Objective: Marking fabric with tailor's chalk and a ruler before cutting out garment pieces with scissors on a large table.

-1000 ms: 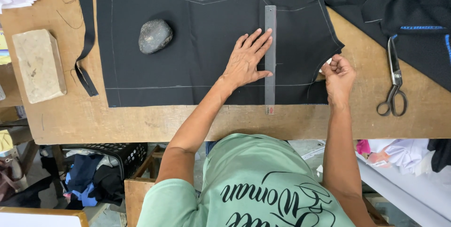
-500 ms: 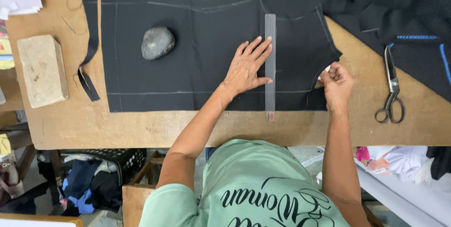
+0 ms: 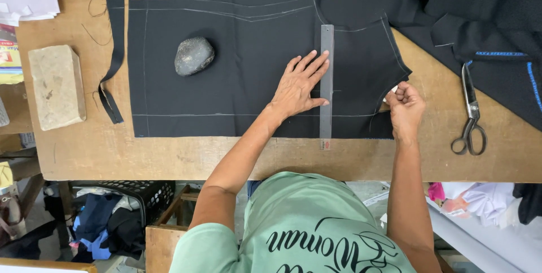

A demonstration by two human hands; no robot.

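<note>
Person stands at the near edge of a wooden worktop [image 3: 169, 154], bent over a cut panel of black cloth [image 3: 226, 86] chalked with pale lines. Left hand [image 3: 299, 84] lies flat and spread on the cloth, fingers splayed, fingertips resting against the left edge of a grey ruler [image 3: 326, 81]; it grips nothing, only presses down, seemingly to keep both ruler and cloth from sliding. The ruler lies on the cloth right of centre, its long axis running near to far, near end overhanging the cloth's near edge onto bare wood, far end pointing toward the curved chalk lines. Right hand [image 3: 403, 106] is closed into a loose fist at the right edge of the panel, fingertips pinched on something small and pale, probably tailor's chalk, though too small to tell for certain. A dark rounded stone [image 3: 193, 55] sits on the left part of the cloth, likely as a weight. A pale brick-like block [image 3: 56, 86] rests on bare wood at far left. Scissors [image 3: 470, 112] lie shut on the wood to the right, handles toward the near side, well apart from the right hand.
</note>
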